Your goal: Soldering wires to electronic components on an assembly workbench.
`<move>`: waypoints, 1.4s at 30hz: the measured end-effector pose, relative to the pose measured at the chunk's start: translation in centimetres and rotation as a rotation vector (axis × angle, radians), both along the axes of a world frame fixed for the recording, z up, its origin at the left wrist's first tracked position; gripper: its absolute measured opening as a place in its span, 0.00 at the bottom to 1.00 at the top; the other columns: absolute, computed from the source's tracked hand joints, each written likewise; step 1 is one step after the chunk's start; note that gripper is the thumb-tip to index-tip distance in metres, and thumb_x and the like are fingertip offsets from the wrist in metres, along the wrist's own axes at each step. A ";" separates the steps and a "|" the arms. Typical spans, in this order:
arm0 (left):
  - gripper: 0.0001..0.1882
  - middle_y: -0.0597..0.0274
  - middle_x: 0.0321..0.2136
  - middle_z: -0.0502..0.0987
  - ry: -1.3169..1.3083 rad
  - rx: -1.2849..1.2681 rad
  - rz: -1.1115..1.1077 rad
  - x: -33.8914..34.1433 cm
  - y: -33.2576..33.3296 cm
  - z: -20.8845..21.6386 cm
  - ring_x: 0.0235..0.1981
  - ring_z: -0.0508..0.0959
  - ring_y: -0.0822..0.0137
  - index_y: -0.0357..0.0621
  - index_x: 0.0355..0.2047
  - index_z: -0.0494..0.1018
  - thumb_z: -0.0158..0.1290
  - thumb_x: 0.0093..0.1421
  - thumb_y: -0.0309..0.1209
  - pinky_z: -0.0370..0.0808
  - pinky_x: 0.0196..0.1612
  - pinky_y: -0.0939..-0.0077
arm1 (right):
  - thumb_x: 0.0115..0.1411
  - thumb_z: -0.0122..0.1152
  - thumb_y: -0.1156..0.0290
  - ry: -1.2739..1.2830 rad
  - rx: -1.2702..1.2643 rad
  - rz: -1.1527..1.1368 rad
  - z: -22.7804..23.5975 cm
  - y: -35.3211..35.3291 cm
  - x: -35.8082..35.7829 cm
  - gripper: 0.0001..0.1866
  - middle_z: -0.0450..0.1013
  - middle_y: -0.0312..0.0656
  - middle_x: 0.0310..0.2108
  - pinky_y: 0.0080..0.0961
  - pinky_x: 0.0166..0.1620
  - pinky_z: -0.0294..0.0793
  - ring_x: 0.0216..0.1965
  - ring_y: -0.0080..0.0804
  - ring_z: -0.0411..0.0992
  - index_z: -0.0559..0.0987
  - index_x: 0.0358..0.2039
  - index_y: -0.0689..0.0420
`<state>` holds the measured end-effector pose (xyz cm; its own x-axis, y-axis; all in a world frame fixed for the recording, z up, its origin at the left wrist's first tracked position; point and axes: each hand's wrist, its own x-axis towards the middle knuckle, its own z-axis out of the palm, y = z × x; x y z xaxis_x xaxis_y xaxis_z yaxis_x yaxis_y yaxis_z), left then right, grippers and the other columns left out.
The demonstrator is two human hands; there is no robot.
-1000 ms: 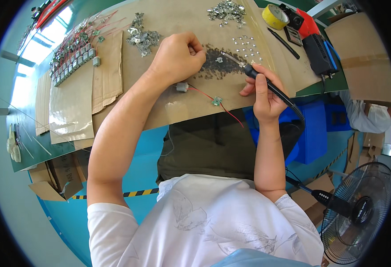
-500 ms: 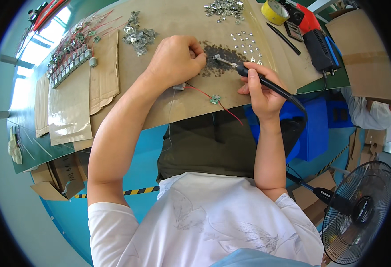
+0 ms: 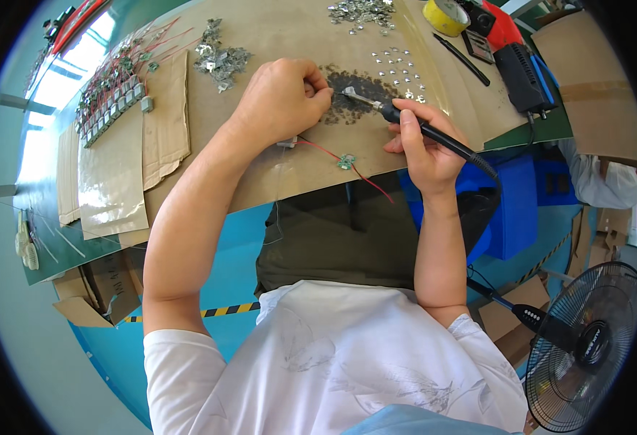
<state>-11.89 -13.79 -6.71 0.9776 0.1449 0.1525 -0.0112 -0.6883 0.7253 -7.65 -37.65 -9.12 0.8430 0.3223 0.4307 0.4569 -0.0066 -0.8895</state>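
Note:
My right hand point(image 3: 431, 148) grips a soldering iron point(image 3: 391, 113) by its black handle, its metal tip pointing left toward my other hand. Beside that tip is a small silvery metal piece point(image 3: 348, 91), over a dark scorched patch point(image 3: 362, 85) on the brown table covering. My left hand point(image 3: 281, 98) is closed in a pinch just left of the tip. A thin strand of solder wire point(image 3: 279, 210) hangs over the table edge below this hand; the part between the fingers is mostly hidden. Near the left wrist lie a whitish block point(image 3: 287, 143) and a small green circuit board point(image 3: 346, 162) with red wires.
Small metal pieces lie in piles point(image 3: 223, 58) and in spaced rows point(image 3: 398, 65). Wired blocks point(image 3: 115, 101) stand on cardboard at left. Yellow tape point(image 3: 445, 17), a black pen point(image 3: 462, 59) and a black soldering station point(image 3: 521, 80) sit right. A fan point(image 3: 586, 348) stands lower right.
The view has shifted slightly, moving the table contents a little to the left. Both hands keep nearly the same pose, with the iron's tip still beside the small metal piece.

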 end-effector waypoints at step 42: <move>0.10 0.68 0.19 0.74 0.158 -0.709 0.169 -0.2 0.3 2.3 0.12 0.70 0.77 0.36 0.43 0.78 0.55 0.70 0.32 0.63 0.13 0.79 | 0.48 0.74 0.85 -0.586 -0.373 0.124 2.7 0.4 -4.5 0.22 0.76 0.42 0.28 0.35 0.36 0.74 0.32 0.44 0.74 0.81 0.44 0.58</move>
